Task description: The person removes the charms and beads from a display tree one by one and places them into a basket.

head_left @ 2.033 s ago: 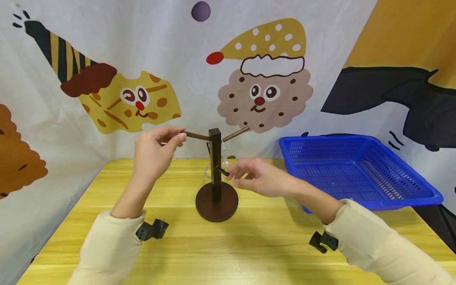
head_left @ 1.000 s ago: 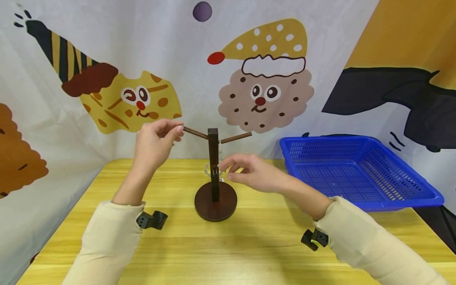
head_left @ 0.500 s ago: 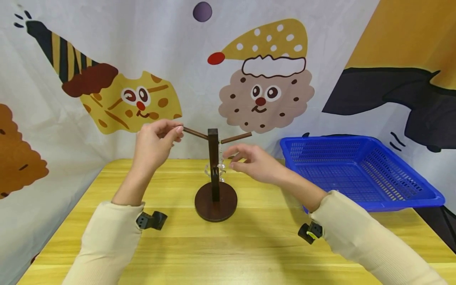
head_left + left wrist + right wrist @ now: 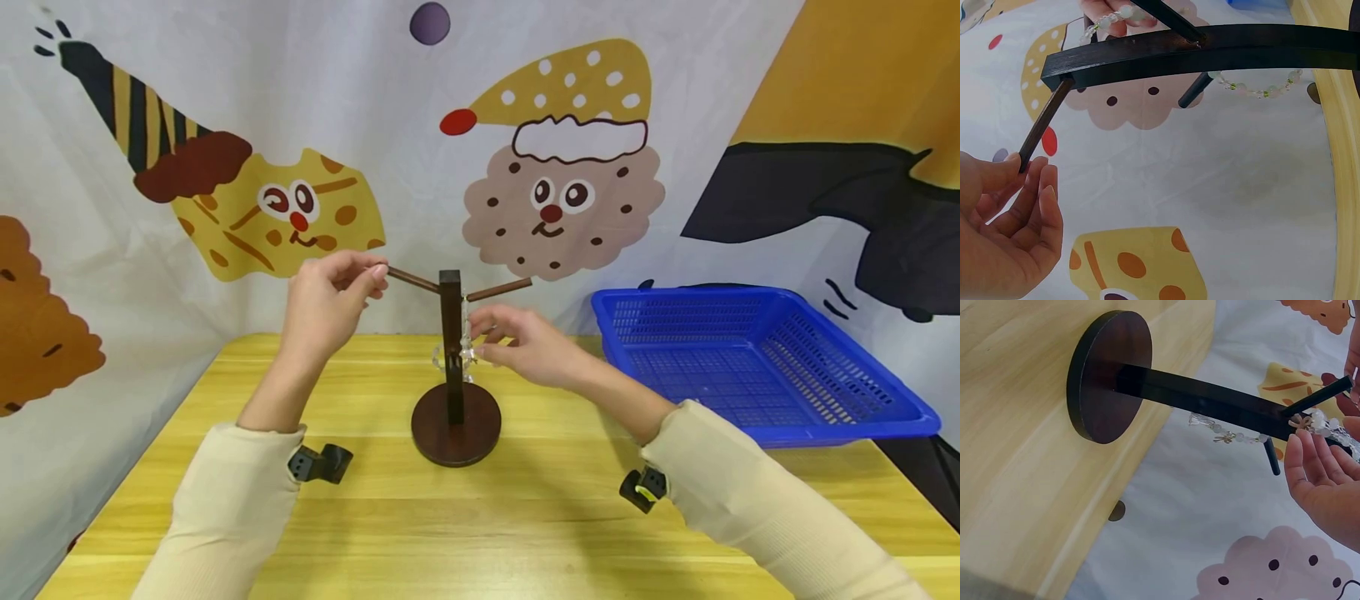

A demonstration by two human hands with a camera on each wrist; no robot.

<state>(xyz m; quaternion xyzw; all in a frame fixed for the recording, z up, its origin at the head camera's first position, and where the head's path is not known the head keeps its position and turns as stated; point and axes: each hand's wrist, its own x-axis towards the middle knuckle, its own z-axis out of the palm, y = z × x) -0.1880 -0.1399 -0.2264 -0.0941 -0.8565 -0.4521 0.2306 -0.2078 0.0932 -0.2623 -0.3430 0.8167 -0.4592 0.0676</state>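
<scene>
A dark wooden stand with a round base (image 4: 456, 446) and several pegs stands upright on the table. The left hand (image 4: 326, 304) pinches the tip of its upper left peg (image 4: 414, 279) between thumb and fingers. From the upper right peg (image 4: 498, 290), close to the post (image 4: 452, 317), hangs a clear beaded bracelet (image 4: 1321, 423). At those beads is the right hand (image 4: 536, 346), its fingers loosely bent and the thumb apart from the index finger in the head view. Another beaded bracelet (image 4: 1266, 94) hangs on a peg behind the post, partly hidden.
A blue plastic basket (image 4: 817, 433) sits at the right of the wooden table (image 4: 337, 533). Behind the table hangs a white cloth (image 4: 420, 167) printed with cartoon food. Each sleeve has a small black camera strapped at the wrist.
The stand has turned, so its lower peg now points forward instead of right. The right hand has left that peg and moved up to the hanging beads. The left hand keeps its pinch.
</scene>
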